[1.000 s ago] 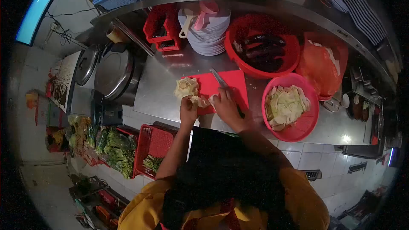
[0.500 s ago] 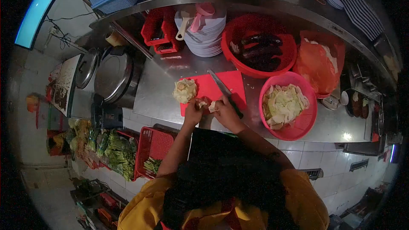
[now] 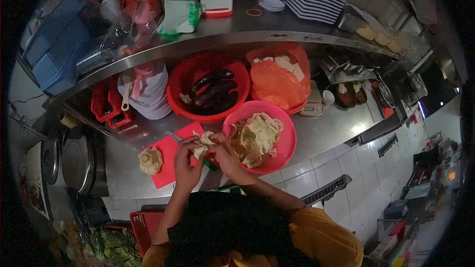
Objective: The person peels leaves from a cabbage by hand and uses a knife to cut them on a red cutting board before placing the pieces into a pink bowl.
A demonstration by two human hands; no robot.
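Observation:
Above the right side of the red cutting board [image 3: 166,153], my left hand [image 3: 186,164] and my right hand [image 3: 226,158] are close together. Both are closed on pale cabbage leaf pieces [image 3: 202,144]. A trimmed, pale cabbage head [image 3: 150,160] rests at the board's left edge, apart from my hands. Beneath the hands lies a knife [image 3: 173,136], with its blade tip showing and its green handle partly covered. Just right of my right hand stands a pink basin [image 3: 287,141] with torn cabbage leaves [image 3: 260,138] in it.
Behind the board are a red basin [image 3: 175,104] of eggplants [image 3: 216,91], stacked white plates [image 3: 157,106] and an orange bag [image 3: 277,86]. A scale [image 3: 311,109] sits further right. The metal shelf [image 3: 198,39] overhangs the counter's back. Large lidded pots [image 3: 74,163] stand at left.
My view has turned to the right. Both hands, with leaf pieces in them, have left the board's front edge, moving right and closer to the pink basin. The cabbage head stays on the board.

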